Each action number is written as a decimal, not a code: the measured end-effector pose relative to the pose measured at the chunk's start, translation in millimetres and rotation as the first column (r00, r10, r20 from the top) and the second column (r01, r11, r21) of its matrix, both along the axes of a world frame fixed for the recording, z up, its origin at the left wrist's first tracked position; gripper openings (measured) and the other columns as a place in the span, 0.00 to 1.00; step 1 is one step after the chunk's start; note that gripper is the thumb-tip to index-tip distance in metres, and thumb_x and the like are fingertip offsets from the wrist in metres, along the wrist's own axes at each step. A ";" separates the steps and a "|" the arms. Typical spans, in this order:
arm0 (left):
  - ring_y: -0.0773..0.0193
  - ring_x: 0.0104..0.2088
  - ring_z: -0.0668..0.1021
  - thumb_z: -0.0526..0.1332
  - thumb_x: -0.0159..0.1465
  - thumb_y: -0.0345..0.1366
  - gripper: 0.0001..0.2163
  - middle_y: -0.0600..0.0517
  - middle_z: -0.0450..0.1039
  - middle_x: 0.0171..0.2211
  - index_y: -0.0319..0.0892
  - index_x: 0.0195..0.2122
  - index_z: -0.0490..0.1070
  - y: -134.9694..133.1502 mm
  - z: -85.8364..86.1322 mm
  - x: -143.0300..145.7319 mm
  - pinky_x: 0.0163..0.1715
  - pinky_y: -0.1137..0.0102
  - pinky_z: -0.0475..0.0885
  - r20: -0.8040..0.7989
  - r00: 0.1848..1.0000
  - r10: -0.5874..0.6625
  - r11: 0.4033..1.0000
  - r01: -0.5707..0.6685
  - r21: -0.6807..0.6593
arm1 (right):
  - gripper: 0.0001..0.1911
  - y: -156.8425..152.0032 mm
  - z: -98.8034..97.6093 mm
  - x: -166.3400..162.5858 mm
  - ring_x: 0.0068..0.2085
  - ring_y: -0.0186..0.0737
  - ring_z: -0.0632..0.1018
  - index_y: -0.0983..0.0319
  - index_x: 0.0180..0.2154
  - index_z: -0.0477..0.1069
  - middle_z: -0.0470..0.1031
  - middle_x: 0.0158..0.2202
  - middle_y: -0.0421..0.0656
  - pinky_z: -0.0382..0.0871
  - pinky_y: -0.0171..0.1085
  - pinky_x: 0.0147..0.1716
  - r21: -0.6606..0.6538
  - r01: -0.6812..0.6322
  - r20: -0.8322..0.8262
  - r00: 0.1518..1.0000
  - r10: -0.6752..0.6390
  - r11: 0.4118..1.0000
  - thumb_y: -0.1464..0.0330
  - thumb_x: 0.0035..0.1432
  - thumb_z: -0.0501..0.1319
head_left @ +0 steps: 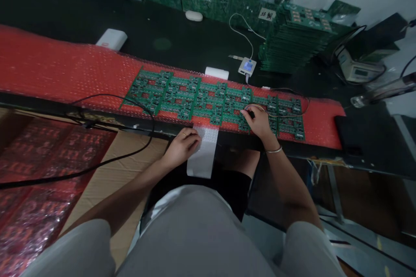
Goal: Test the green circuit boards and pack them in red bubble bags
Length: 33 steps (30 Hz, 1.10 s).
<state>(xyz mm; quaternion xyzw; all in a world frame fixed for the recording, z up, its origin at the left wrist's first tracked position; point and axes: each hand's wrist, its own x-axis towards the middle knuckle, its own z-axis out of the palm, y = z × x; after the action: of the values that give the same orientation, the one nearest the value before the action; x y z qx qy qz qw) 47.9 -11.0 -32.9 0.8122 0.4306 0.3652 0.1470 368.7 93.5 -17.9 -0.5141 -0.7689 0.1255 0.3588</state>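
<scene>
My left hand (182, 147) is closed, its fingertips at the left edge of a white strip of labels (202, 160) that hangs over the table's front edge. What its fingers pinch, if anything, I cannot make out. Over the row of green circuit boards (209, 99), my right hand (259, 122) pinches the end of a thin wire cable (286, 115). The cable loops out to the right, and its tip at the boards is hidden by the fingers. Red bubble wrap (320, 117) lies beneath the boards.
Behind the boards sits a small white tester (247, 66) with a lit screen. A tall stack of circuit boards (294, 39) stands at the back right. A white box-shaped device (112, 40) rests at the left. A black cable (130, 153) crosses the front left, above cardboard (143, 151).
</scene>
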 end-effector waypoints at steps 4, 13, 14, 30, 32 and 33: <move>0.62 0.44 0.77 0.61 0.68 0.31 0.04 0.50 0.73 0.42 0.43 0.37 0.76 2.8 24.9 12.9 0.46 0.66 0.75 0.069 0.998 0.003 0.998 0.002 -0.067 | 0.20 -1.3 2.3 -0.6 0.41 0.47 0.79 0.57 0.30 0.70 0.79 0.35 0.47 0.73 0.46 0.46 0.012 0.017 -0.011 1.000 -0.017 1.000 0.51 0.67 0.57; 0.53 0.48 0.74 0.60 0.64 0.28 0.07 0.46 0.74 0.43 0.42 0.33 0.78 77.0 41.4 121.3 0.52 0.55 0.71 -0.094 0.982 -0.164 0.969 0.143 -0.204 | 0.20 -0.6 5.3 2.7 0.38 0.43 0.79 0.58 0.32 0.70 0.79 0.34 0.45 0.73 0.44 0.44 0.026 0.147 -0.151 0.978 -0.142 0.989 0.50 0.67 0.56; 0.52 0.48 0.73 0.61 0.64 0.29 0.07 0.45 0.74 0.44 0.41 0.33 0.79 82.5 39.0 128.7 0.52 0.54 0.71 -0.128 0.979 -0.158 0.968 0.129 -0.213 | 0.20 -0.2 5.4 2.6 0.38 0.43 0.79 0.58 0.32 0.70 0.79 0.34 0.45 0.73 0.44 0.44 0.024 0.146 -0.154 0.978 -0.140 0.989 0.49 0.67 0.56; 0.49 0.48 0.74 0.62 0.65 0.31 0.05 0.45 0.74 0.43 0.41 0.36 0.79 85.1 33.2 141.3 0.47 0.55 0.71 -0.234 0.970 -0.062 0.989 0.028 -0.147 | 0.20 -0.1 5.6 0.1 0.37 0.43 0.78 0.58 0.31 0.69 0.79 0.34 0.44 0.73 0.44 0.44 -0.008 0.115 -0.223 0.968 -0.114 0.993 0.50 0.66 0.57; 0.49 0.48 0.73 0.62 0.66 0.31 0.05 0.45 0.74 0.43 0.41 0.36 0.79 85.3 32.9 141.7 0.47 0.55 0.71 -0.225 0.972 -0.061 0.988 0.027 -0.153 | 0.20 0.2 4.9 0.4 0.37 0.43 0.78 0.57 0.30 0.69 0.78 0.33 0.44 0.73 0.44 0.43 -0.002 0.115 -0.221 0.969 -0.113 0.993 0.49 0.66 0.57; 0.49 0.48 0.73 0.62 0.66 0.31 0.05 0.45 0.74 0.43 0.42 0.36 0.79 85.6 33.3 142.3 0.47 0.55 0.71 -0.228 0.972 -0.058 0.988 0.023 -0.154 | 0.20 0.2 4.7 0.4 0.37 0.43 0.78 0.57 0.30 0.69 0.78 0.33 0.44 0.73 0.44 0.43 -0.003 0.117 -0.216 0.970 -0.115 0.993 0.49 0.66 0.57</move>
<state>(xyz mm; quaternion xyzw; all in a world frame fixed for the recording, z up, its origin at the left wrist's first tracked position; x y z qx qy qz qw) 190.2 74.5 0.4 0.8444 0.4544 0.2314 0.1640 369.1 93.7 -13.2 -0.5399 -0.6945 0.1557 0.4494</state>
